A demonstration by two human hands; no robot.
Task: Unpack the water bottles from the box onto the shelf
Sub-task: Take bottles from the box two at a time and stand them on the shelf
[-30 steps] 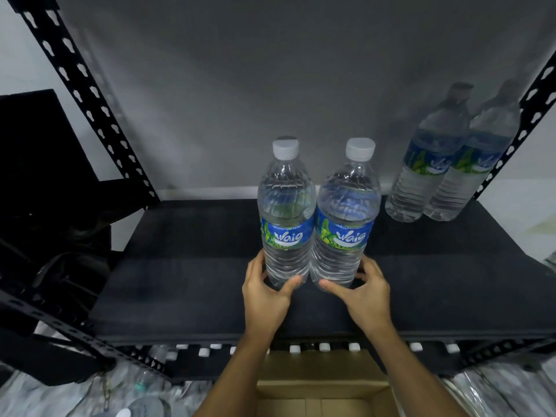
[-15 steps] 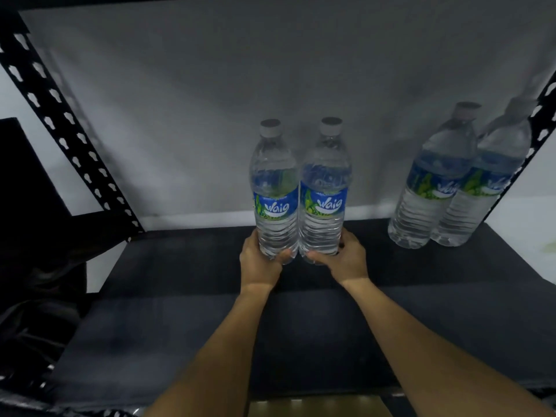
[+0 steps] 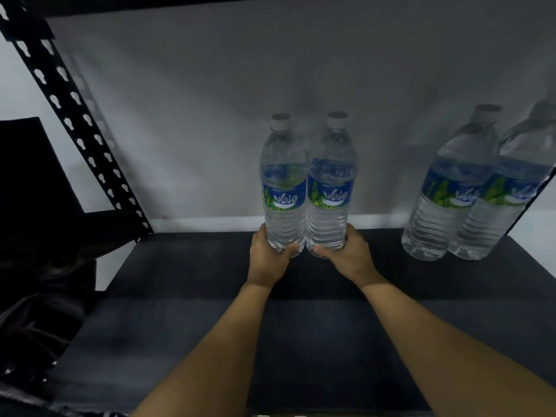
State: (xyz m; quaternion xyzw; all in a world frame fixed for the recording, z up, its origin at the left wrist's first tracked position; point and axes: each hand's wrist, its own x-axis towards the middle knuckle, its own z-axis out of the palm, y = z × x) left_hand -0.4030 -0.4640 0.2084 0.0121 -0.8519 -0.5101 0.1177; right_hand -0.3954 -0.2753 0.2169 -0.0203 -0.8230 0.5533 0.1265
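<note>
Presently the left hand grips the ribbed lower part of a clear plastic water bottle with a white cap and blue-green label, and the right hand grips a matching second bottle the same way. The fingers of each hand curl round the outer side, with the thumbs across the front. The held pair is upright and touching side to side, at the middle rear of the dark shelf board, close to the grey backdrop. Whether the bases sit on the board cannot be told, since the hands cover them. Two more identical bottles stand touching each other at the right rear and are well apart from the held pair. The box is not in view.

Judgement: the step in hand is setting this pair down in the back row. Both bases should be felt flat on the board before the grip eases. The pair is best kept together so each bottle braces the other. Both hands should let go evenly and draw straight back, because tall, narrow bottles likely tip if dragged by a thumb. Sliding the pair toward the right-hand bottles would leave room for later ones.
</note>
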